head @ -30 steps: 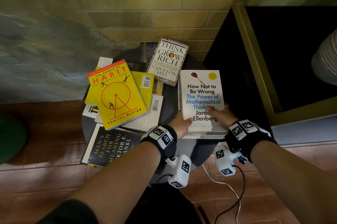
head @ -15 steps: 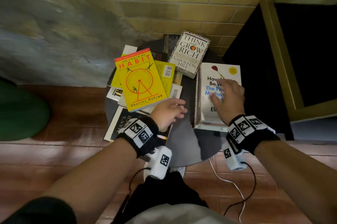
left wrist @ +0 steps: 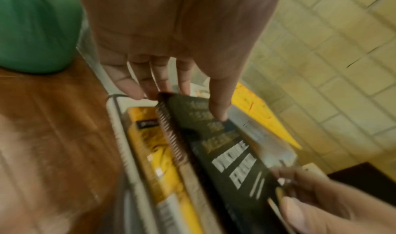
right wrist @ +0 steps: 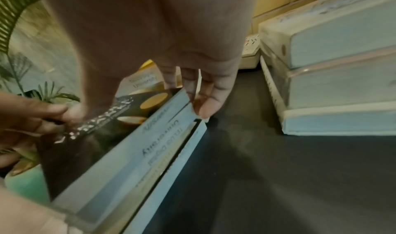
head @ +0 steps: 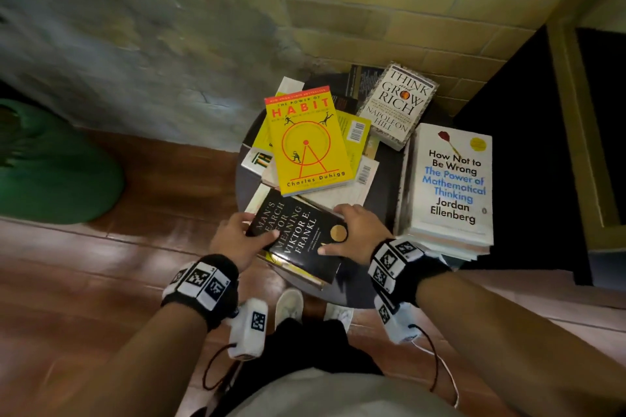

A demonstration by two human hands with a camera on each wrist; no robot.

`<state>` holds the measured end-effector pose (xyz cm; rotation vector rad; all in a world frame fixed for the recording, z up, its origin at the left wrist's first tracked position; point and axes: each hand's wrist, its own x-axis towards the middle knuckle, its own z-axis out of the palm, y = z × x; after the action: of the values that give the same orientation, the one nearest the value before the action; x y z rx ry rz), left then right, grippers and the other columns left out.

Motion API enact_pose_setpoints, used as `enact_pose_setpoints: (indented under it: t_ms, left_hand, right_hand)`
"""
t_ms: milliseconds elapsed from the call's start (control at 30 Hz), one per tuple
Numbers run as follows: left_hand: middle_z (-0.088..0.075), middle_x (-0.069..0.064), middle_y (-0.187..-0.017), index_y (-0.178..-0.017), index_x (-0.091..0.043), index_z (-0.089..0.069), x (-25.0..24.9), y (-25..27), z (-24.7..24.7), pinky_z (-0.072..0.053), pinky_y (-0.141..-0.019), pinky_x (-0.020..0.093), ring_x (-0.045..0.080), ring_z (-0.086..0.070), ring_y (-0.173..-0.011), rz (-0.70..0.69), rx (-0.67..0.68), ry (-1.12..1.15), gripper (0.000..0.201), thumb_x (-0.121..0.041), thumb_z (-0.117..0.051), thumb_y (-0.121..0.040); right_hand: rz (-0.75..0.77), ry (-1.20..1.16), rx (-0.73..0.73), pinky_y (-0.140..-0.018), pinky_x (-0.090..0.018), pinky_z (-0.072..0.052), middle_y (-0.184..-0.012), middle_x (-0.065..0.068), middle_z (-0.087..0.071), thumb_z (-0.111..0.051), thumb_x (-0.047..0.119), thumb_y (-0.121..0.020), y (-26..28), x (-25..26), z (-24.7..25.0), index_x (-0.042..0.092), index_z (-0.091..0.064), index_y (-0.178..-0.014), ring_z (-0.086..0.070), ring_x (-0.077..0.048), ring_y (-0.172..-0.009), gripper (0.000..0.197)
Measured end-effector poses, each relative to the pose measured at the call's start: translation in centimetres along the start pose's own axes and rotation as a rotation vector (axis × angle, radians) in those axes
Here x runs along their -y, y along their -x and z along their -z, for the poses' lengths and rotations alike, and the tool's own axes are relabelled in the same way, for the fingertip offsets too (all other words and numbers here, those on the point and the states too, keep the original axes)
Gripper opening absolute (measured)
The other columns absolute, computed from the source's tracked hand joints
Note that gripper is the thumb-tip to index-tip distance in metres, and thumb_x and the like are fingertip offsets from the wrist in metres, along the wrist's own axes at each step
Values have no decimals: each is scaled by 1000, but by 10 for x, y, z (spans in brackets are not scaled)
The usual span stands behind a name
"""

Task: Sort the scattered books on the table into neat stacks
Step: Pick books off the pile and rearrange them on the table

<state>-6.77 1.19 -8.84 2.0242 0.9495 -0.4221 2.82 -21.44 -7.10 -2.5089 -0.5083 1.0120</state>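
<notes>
Head view, black book: "Man's Search for Meaning" [head: 298, 233] lies at the near edge of the round dark table [head: 386, 176], tilted, on top of other books.
Head view, left hand: the left hand [head: 237, 240] grips the black book's left edge, thumb lying across the cover.
Head view, right hand: the right hand [head: 355, 233] grips the same book's right edge, thumb on the cover and fingers curled over the far corner.
Head view, yellow book: "The Power of Habit" [head: 308, 142] lies just beyond the black book, overlapping its far end, on top of a loose pile.
Head view, white stack: "How Not to Be Wrong" [head: 454, 179] tops a squared stack to the right of the black book, apart from it.
Head view, grey book: "Think and Grow Rich" [head: 399, 104] lies tilted beyond the black book, touching the white stack's far corner.
Left wrist view, left hand: the left hand [left wrist: 171, 51] has its thumb on the black book [left wrist: 231, 153] and its fingers at the far edge; a yellow-covered book [left wrist: 154, 146] lies under the black one.
Right wrist view, right hand: the right hand [right wrist: 171, 51] pinches the black book's [right wrist: 96, 136] corner, fingertips at the page edges; the white stack [right wrist: 334, 78] stands to the black book's right across bare table [right wrist: 278, 170].
</notes>
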Motion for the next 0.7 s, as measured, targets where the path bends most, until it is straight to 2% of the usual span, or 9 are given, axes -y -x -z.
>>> enact_pose_setpoints:
  t_ms: [100, 200, 300, 367, 467, 533, 600, 633, 700]
  left_hand:
    - [-57, 7, -120, -122, -21, -55, 6, 1, -5, -46, -95, 36, 24, -56, -108, 9, -19, -66, 70, -52, -82, -64]
    - [-57, 6, -120, -123, -21, -56, 8, 1, -5, -46, -95, 35, 24, -56, -109, 17, -29, -102, 71, -55, -80, -65]
    - [-57, 5, -117, -121, -20, -58, 9, 2, -3, -45, -93, 34, 23, -55, -107, 0, -32, -84, 62, -57, -72, -74]
    - [-56, 8, -118, -118, -19, -62, 11, 1, 0, -41, -93, 32, 25, -54, -105, 12, -40, 12, 50, -58, -56, -87]
    - [-60, 11, -125, -107, -29, -68, 16, 2, 3, -42, -103, 45, 31, -56, -114, 49, 13, 196, 41, -56, -43, -88]
    - [-62, 13, -126, -97, -33, -68, 21, 1, 4, -46, -100, 49, 33, -59, -109, 66, 28, 230, 21, -35, -47, -91]
    - [-63, 13, -120, -110, -22, -67, 25, 0, 2, -48, -87, 39, 30, -58, -96, 60, 24, 242, 23, -12, -54, -93]
    - [-62, 10, -114, -117, -16, -64, 26, -2, 0, -45, -81, 33, 26, -57, -94, 42, 21, 218, 27, -10, -59, -91]
    - [-59, 4, -106, -120, -13, -61, 23, -1, 0, -39, -80, 26, 22, -56, -97, 24, 17, 173, 38, -19, -72, -84]
  right_hand:
    - [-29, 31, 34, -102, -34, -40, -131, -6, -49, -78, 50, -71, -4, 4, 1, 17, -43, -137, -48, -25, -124, 82]
    - [-24, 57, 1, -100, -34, -40, -129, -5, -49, -77, 46, -73, -4, 7, 1, 15, -46, -135, -48, -24, -122, 76]
    - [14, 96, -68, -101, -34, -39, -127, -3, -49, -77, 43, -74, -2, 11, -1, 15, -48, -131, -43, -24, -123, 70]
    - [29, 88, -81, -96, -33, -40, -123, -4, -51, -76, 40, -76, 0, 13, -2, 15, -49, -126, -45, -24, -120, 62]
    - [-2, -19, -32, -83, -30, -42, -114, -8, -59, -73, 33, -80, 3, 12, -1, 13, -49, -118, -55, -27, -108, 49]
    - [-11, -96, -5, -79, -32, -45, -105, -10, -62, -69, 30, -85, 3, 8, 2, 13, -49, -113, -59, -28, -99, 38]
    - [-13, -159, 22, -81, -34, -48, -99, -9, -61, -65, 25, -88, 5, 2, 8, 13, -51, -116, -59, -26, -93, 33]
    - [-4, -199, 34, -83, -35, -50, -98, -7, -61, -64, 22, -89, 5, -1, 12, 15, -52, -118, -59, -24, -91, 33]
    - [58, -253, 42, -89, -35, -47, -97, -4, -61, -64, 13, -89, 8, -7, 23, 20, -55, -115, -59, -21, -95, 28]
